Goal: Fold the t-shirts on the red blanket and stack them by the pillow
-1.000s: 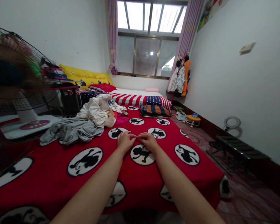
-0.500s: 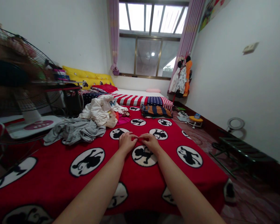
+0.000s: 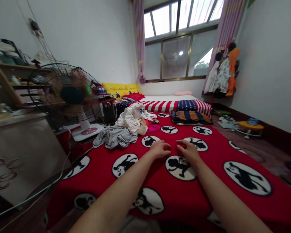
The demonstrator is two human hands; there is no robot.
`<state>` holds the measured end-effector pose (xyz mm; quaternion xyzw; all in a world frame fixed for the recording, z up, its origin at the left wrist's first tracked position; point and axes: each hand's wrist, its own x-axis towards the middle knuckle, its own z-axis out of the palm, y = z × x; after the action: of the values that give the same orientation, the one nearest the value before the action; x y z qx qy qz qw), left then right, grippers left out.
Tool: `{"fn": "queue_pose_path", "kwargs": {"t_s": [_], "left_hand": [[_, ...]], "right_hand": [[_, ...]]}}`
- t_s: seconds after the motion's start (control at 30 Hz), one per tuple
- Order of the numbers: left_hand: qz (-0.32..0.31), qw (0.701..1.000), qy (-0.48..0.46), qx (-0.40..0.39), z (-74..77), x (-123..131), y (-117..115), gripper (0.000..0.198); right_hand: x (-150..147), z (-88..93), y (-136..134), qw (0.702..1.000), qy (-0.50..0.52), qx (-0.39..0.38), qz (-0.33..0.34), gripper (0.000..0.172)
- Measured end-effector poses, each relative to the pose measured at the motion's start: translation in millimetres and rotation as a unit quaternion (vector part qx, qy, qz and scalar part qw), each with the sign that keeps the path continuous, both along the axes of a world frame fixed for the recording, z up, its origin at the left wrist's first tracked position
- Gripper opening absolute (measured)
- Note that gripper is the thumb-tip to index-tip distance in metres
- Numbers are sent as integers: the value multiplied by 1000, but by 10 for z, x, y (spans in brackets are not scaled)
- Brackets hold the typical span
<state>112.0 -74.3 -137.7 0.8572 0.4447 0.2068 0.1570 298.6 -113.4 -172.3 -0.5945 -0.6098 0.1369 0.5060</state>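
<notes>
My left hand (image 3: 160,149) hovers over or rests on the red blanket (image 3: 150,174) with black-and-white monkey ovals; whether it touches, I cannot tell. Its fingers are apart and hold nothing. Across a small gap, my right hand (image 3: 188,151) is likewise open, thumb and fingers spread, with nothing in it. Beyond my left hand lies a loose heap of clothes: a grey garment (image 3: 115,137) in front and a white garment (image 3: 129,118) behind. Past my right hand, at the far edge, sits a flat stack of folded clothes (image 3: 191,117), orange and dark striped on top.
An electric fan (image 3: 72,94) stands on the left by a cabinet (image 3: 26,145). A bed with a striped cover (image 3: 157,106) is under the window. Hanging clothes (image 3: 224,74) are in the far right corner, and a yellow stool (image 3: 250,125) stands on the right floor.
My hands have come apart from fingertips touching, and the fingers have opened. The view has turned left, so more of the fan and the cabinet shows.
</notes>
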Motion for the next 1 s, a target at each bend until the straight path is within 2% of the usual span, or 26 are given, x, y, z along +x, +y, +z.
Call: {"fn": "queue_pose_path", "kwargs": {"t_s": [0.07,0.13,0.23,0.3,0.37,0.43,0.53,0.6,0.67,0.77,0.83,0.9,0.97,1.0], "left_hand": [[-21,1000,18,-10,163,-132,152,30],[15,1000,21,6,350,-323,314,24],[135,988,12,72,601,-716,507,31],[228,968,17,103,695,-1018,584,35],[301,948,37,98,706,-1306,626,36],[341,936,59,72,643,-1542,639,37],[355,931,81,36,504,-1751,620,36],[352,932,85,29,477,-1782,596,28],[338,937,76,39,569,-1714,574,23],[286,955,32,77,949,-1392,526,20],[224,968,-18,108,1287,-1039,474,26],[137,980,-71,127,1579,-625,407,36],[43,985,-110,121,1722,-218,321,49],[8,986,-121,112,1715,-42,271,54]], "right_hand": [[-7,-15,11,1000,5,-5,2,31],[-10,-21,13,1000,1,-7,7,29],[-13,-6,-4,1000,-15,-11,17,25],[-17,10,-19,999,-22,-15,18,23],[-23,23,-29,999,-27,-20,17,22],[-29,29,-35,999,-32,-23,16,20],[-32,35,-41,999,-34,-20,13,17],[-35,42,-46,999,-31,-13,10,15],[-47,54,-52,1000,-25,-4,8,13],[-91,78,-52,1000,-11,8,4,12],[-120,90,-43,1000,1,18,0,17],[-116,94,-33,999,16,35,-10,31],[-46,98,-32,993,75,75,-51,46],[20,103,-39,985,112,103,-84,52]]}}
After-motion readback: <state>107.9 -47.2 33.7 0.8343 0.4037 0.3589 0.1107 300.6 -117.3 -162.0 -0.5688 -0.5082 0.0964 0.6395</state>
